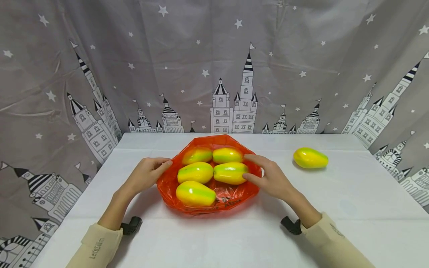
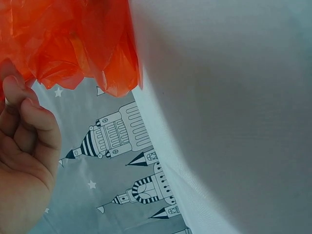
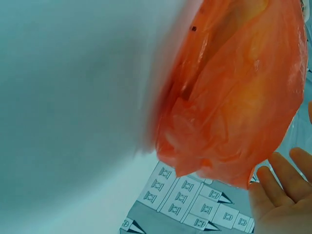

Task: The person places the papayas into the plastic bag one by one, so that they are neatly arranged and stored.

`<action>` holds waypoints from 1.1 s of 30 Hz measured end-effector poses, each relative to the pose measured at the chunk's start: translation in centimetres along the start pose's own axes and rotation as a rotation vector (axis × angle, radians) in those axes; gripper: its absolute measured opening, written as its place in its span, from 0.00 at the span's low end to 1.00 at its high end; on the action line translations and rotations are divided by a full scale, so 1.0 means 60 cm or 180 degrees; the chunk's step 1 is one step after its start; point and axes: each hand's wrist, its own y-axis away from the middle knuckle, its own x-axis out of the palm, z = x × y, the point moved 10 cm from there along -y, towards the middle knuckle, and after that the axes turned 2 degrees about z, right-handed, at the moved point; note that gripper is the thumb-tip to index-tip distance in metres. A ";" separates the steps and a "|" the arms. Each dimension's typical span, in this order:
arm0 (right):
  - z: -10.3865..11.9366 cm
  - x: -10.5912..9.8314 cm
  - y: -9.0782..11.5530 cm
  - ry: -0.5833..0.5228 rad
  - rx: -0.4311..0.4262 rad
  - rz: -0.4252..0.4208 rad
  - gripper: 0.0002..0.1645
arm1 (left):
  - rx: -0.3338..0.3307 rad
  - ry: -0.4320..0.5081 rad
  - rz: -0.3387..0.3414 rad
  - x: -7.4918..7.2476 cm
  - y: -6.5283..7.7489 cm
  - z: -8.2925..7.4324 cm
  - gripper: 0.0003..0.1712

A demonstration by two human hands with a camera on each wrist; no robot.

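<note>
A red plastic bag (image 1: 228,191) lies wide open on the white table, with several yellow-green papayas (image 1: 196,193) inside it. My left hand (image 1: 144,175) pinches the bag's left rim between thumb and curled fingers; in the left wrist view those fingers (image 2: 36,114) meet the bag's crumpled edge. At the right rim, my right hand (image 1: 273,178) reaches over the edge with its thumb and fingers spread apart, the tips close to the right-hand papayas (image 1: 231,173). In the right wrist view its fingers (image 3: 282,178) are extended beside the bag's edge.
One more papaya (image 1: 310,158) lies on the table to the right, apart from the bag. Behind the white table (image 1: 207,242) hangs a grey curtain (image 1: 187,56) printed with castles and stars. A black wrist device (image 1: 291,225) sits under the right wrist.
</note>
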 end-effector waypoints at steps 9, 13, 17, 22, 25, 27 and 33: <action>-0.028 -0.036 0.017 0.0028 0.0314 -0.0173 0.34 | 0.0004 -0.0002 0.0006 0.000 -0.001 0.001 0.22; -0.044 -0.049 0.023 0.0062 0.0445 -0.0209 0.34 | 0.0015 0.0010 0.0001 0.000 0.000 0.001 0.22; -0.061 -0.058 0.031 0.0090 0.0548 -0.0243 0.34 | 0.0014 0.0014 0.0006 0.000 -0.001 0.003 0.22; -0.086 -0.068 0.046 0.0077 0.0743 -0.0239 0.34 | 0.0008 0.0011 0.0018 0.001 -0.002 0.002 0.22; -0.096 -0.077 0.055 0.0090 0.0780 -0.0257 0.34 | 0.0013 0.0008 0.0015 0.001 -0.001 0.001 0.22; -0.102 -0.083 0.061 0.0102 0.0795 -0.0276 0.34 | 0.0019 0.0009 0.0011 0.001 -0.001 0.001 0.22; -0.125 -0.108 0.084 0.0193 0.0934 -0.0382 0.33 | 0.0040 0.0002 -0.0007 0.000 0.000 0.001 0.22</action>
